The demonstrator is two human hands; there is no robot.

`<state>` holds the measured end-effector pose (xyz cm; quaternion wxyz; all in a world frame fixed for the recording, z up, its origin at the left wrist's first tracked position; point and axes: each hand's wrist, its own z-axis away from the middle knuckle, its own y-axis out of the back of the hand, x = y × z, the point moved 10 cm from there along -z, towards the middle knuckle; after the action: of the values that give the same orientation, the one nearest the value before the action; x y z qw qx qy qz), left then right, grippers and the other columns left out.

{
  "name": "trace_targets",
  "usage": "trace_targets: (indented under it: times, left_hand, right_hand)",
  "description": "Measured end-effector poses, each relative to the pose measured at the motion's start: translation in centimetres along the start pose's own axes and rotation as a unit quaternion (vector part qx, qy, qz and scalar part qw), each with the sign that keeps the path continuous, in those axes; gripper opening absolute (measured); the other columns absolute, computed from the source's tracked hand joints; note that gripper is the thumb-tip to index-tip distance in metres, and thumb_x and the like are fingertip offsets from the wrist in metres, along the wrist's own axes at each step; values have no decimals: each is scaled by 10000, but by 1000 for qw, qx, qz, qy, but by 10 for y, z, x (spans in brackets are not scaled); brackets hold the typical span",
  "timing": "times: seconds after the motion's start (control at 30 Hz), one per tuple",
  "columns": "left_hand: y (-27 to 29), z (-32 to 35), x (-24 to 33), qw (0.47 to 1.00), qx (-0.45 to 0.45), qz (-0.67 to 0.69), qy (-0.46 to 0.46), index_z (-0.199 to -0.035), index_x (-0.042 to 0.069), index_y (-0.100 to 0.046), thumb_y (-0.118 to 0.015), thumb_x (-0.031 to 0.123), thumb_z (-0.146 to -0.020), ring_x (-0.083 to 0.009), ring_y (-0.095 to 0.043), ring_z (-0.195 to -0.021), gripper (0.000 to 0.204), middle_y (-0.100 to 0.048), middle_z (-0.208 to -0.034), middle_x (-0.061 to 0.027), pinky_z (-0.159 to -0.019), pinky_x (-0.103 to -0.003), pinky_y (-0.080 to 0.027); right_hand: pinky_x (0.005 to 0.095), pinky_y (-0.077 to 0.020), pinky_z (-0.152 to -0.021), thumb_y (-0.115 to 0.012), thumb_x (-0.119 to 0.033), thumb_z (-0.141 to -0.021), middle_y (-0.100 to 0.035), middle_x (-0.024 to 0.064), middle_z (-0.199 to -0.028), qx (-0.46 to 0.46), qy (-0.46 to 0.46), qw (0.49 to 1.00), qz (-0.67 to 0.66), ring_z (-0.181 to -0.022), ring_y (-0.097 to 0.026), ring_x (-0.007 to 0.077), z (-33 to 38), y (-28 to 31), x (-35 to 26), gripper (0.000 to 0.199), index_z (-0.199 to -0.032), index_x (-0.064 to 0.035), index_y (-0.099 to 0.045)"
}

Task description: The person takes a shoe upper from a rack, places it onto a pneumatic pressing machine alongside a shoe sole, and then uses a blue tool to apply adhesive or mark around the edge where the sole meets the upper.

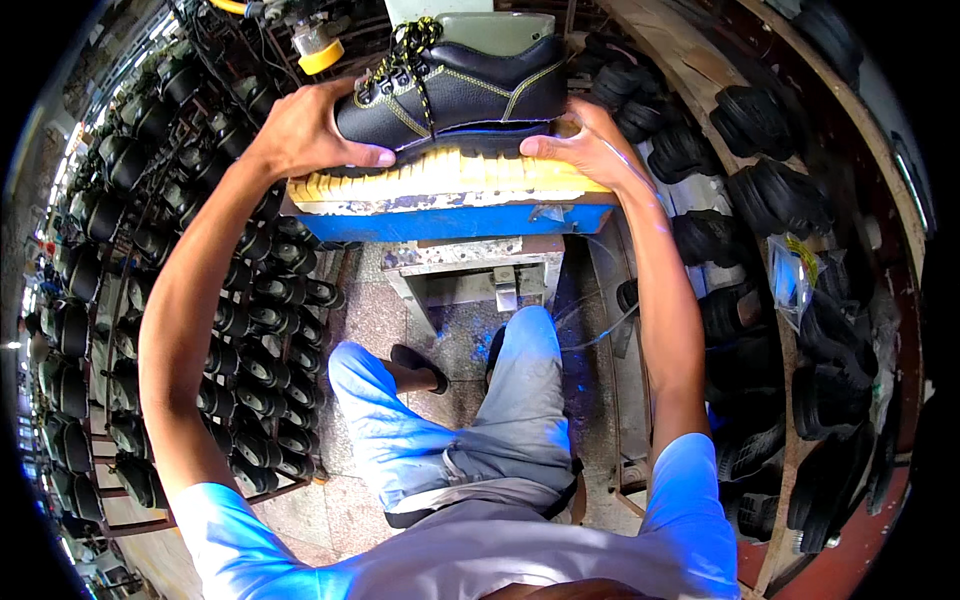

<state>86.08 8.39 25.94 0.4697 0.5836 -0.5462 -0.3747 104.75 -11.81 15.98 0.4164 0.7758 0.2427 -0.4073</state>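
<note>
In the head view, a black shoe [450,95] is held on its lower edge by both hands, with the toe pointed to the left and the heel to the right. The toe end is gripped by the left hand [300,130], whose thumb is laid low along the front. The heel end is gripped by the right hand [592,145], whose thumb is likewise stretched along the lower edge; the fingers of both are partly hidden behind the shoe. Yellow stitching is seen on the side, and black-and-yellow laces [410,62] are bunched at the top. A grey-green block [500,32] is seen above the shoe's opening.

Under the shoe, a dark sole [440,152] is partly seen; whether it is joined to the shoe all round cannot be told. Below it, a worn, ribbed yellow pad [450,182] is set on a blue base [450,224], which is carried by a grey metal stand [470,252].

On the left, many dark shoes [262,362] are stacked in rows on a rack [140,526]. On the right, black soles [752,120] are laid along shelves, and a clear plastic bag [790,280] is placed among them. Below, grey trousers [515,390] are seen above a speckled floor [372,290].
</note>
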Motion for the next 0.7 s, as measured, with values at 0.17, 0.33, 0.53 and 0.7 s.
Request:
trace_targets:
  times: [0.17, 0.33, 0.53, 0.7]
  left_hand:
    - [21, 10, -12, 997, 37, -73, 1, -1364, -56, -600, -861, 638, -581, -362, -719, -1060, 1078, -730, -1147, -234, -979, -442, -539]
    - [24, 18, -14, 997, 26, -78, -10, -1372, -56, -591, -865, 630, -589, -373, -713, -1073, 1076, -718, -1174, -245, -987, -442, -537]
    - [4, 4, -7, 999, 11, -43, -17, -1412, -40, -554, -894, 658, -564, -396, -695, -1096, 1149, -710, -1176, -251, -1005, -449, -530]
    - [-11, 23, -68, 974, -10, 226, -17, -1539, 10, -434, -819, 435, -871, -254, -657, -1133, 881, -673, -1267, -159, -976, -385, -548]
  right_hand:
    - [415, -462, -1079, -916, -433, -742, -667, 176, -1344, 46, 50, 998, 15, -1305, -579, 322, 2, 10, -10, 834, -1393, -14, -605]
    - [412, -455, -1092, -917, -409, -746, -666, 174, -1346, 43, 40, 998, 31, -1307, -575, 311, -3, 7, -9, 831, -1399, -8, -596]
    - [357, -519, -1019, -951, -303, -719, -674, 189, -1305, 29, 8, 999, -28, -1176, -643, 235, -9, 5, 7, 785, -1336, 43, -611]
    - [355, -499, -1047, -921, -268, -759, -667, 189, -1305, 0, -20, 999, -37, -1192, -632, 218, -7, -2, 4, 735, -1341, 43, -598]
